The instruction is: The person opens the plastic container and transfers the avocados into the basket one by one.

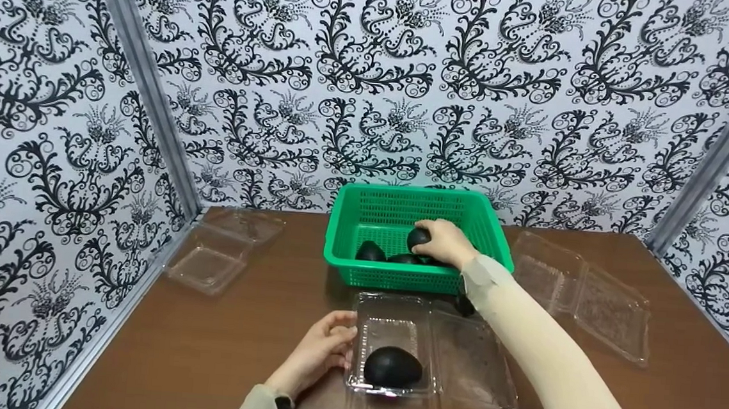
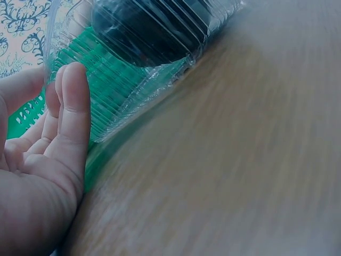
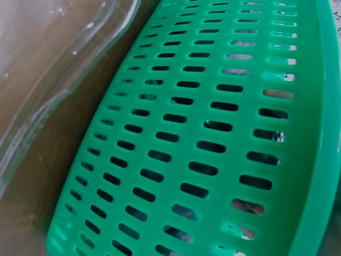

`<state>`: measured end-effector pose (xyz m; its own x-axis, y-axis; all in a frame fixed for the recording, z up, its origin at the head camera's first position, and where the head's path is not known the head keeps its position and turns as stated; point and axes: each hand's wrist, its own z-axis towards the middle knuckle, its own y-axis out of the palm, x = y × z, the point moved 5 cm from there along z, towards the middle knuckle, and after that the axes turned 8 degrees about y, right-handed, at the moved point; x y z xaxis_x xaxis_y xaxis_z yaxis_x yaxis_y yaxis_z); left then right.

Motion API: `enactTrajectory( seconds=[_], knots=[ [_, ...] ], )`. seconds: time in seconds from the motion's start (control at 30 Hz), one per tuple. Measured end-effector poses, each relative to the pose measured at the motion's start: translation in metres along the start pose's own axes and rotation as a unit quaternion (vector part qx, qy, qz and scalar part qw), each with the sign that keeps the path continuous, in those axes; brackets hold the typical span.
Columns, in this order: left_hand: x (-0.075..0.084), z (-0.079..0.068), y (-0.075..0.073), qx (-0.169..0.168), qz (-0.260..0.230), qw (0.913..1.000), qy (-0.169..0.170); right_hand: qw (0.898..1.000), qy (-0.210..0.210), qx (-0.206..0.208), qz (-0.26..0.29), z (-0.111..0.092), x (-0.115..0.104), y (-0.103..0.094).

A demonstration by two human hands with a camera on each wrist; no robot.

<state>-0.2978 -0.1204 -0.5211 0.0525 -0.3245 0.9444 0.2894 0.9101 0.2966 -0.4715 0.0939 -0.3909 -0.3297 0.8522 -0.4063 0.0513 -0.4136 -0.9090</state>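
My right hand grips a black egg-shaped avocado over the green basket. More dark avocados lie in the basket below it, partly behind its front rim. In front of the basket, a clear plastic clamshell container lies unfolded, its lid out to the right. One avocado sits in the near end of its tray. At the tray's left edge my left hand has thumb and fingertips on the rim; the left wrist view shows these fingers against the ribbed plastic wall.
Another unfolded clear container lies at the table's back left, and one more on the right beyond the right forearm. A patterned wall stands right behind the basket. The brown table is bounded by side panels.
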Motion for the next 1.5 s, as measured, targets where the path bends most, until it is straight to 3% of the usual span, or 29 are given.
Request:
enactTrajectory(
  seconds=[0.2,0.97,1.5],
  knots=[
    [-0.001,0.001,0.000,0.002,0.000,1.0000,0.005,1.000,0.007,0.007,0.002,0.001,0.004,0.000],
    [0.003,-0.002,0.000,0.005,-0.009,0.9999,0.003,0.999,0.015,-0.028,0.008,0.006,0.008,0.014],
    [0.004,-0.003,0.001,0.008,0.001,1.0000,-0.004,1.000,0.003,-0.021,-0.008,0.008,0.011,0.018]
  ],
)
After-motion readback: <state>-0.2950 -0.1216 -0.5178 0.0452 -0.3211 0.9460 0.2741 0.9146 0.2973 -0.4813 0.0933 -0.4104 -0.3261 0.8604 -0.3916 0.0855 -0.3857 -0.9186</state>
